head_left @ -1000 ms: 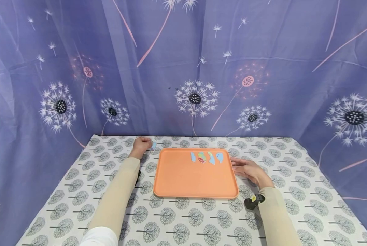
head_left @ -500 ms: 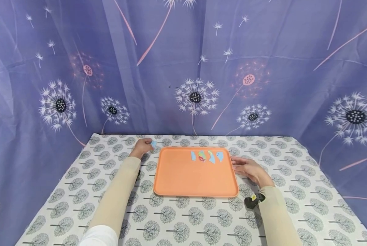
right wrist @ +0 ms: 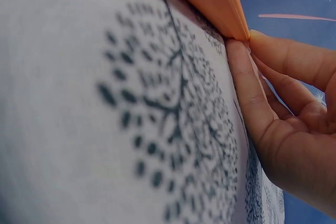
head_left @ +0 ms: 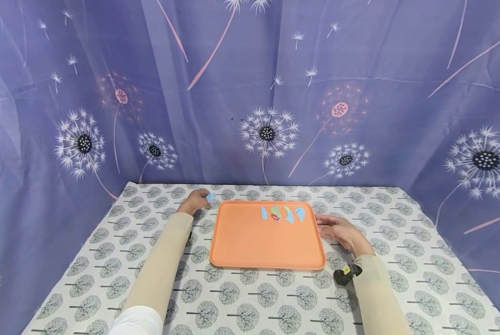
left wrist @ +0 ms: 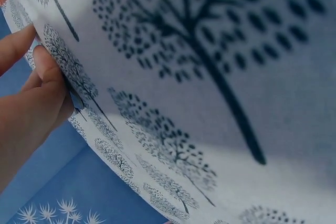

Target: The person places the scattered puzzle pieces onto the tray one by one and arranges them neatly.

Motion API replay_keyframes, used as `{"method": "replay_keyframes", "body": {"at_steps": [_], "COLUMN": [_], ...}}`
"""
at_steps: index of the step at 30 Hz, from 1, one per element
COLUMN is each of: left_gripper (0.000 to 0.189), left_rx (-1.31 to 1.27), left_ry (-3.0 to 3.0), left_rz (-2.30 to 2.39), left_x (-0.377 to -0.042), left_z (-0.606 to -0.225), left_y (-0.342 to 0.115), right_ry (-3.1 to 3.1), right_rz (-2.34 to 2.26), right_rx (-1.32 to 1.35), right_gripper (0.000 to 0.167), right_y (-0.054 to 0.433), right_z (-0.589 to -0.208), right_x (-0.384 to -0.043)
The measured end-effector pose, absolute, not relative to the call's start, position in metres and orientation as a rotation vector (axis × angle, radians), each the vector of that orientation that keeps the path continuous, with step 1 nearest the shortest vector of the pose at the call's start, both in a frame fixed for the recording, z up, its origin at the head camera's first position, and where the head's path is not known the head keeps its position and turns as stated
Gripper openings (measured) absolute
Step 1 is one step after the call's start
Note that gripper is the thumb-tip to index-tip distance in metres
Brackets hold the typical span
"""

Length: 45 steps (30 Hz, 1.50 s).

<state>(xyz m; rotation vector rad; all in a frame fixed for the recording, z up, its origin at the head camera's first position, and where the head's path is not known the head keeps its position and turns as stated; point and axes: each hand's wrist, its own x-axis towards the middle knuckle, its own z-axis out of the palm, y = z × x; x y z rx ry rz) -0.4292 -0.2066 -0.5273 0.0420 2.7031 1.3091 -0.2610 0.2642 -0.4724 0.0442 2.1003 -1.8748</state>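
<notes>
At the far left of the table, my left hand point(head_left: 197, 200) pinches a small light-blue puzzle piece point(head_left: 210, 197), just off the tray's back left corner. The left wrist view shows the hand point(left wrist: 37, 87) near the cloth, its fingers mostly hiding the piece. An orange tray point(head_left: 266, 244) lies flat in the middle. Along its back right part stand several flat puzzle pieces in a row, among them a red-and-green one point(head_left: 275, 214) and a blue one point(head_left: 300, 213). My right hand point(head_left: 342, 232) holds the tray's right rim, thumb and forefinger meeting at the edge point(right wrist: 239, 30).
White cloth with grey tree prints point(head_left: 266, 295) covers the table. Behind and beside it hangs a purple curtain point(head_left: 216, 153) with dandelion prints. A black wrist device point(head_left: 346, 275) sits on the right sleeve.
The left hand has picked the puzzle piece up off the cloth and turned it, shifting slightly to the right. The right hand and the tray stay in place.
</notes>
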Motion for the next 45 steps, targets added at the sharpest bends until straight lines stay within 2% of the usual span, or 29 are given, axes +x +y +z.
{"method": "replay_keyframes", "body": {"at_steps": [3, 7, 11, 24, 32, 45], "left_gripper": [0.062, 0.060, 0.057, 0.049, 0.048, 0.051], "left_rx": [-0.004, -0.100, -0.104, -0.303, -0.276, -0.159], "left_ry": [2.698, 2.645, 2.708, 2.736, 2.467, 2.230], "left_rz": [1.329, 1.362, 1.371, 1.589, 1.895, 1.971], "left_x": [-0.440, -0.388, -0.360, -0.363, -0.361, -0.352], "left_z": [-0.538, -0.481, -0.455, -0.459, -0.457, -0.442], "left_y": [-0.209, -0.188, -0.180, -0.180, -0.178, -0.150], "right_ry": [2.114, 2.113, 2.114, 2.128, 2.118, 2.092], "right_rz": [-1.862, -1.866, -1.864, -1.859, -1.852, -1.857], "right_rx": [0.032, 0.034, 0.036, 0.020, 0.015, -0.002], "right_gripper": [0.062, 0.062, 0.061, 0.061, 0.063, 0.064], "right_y": [0.265, 0.265, 0.265, 0.266, 0.266, 0.267], "right_z": [-0.472, -0.473, -0.473, -0.475, -0.473, -0.472], "right_x": [-0.261, -0.261, -0.261, -0.262, -0.261, -0.261]}}
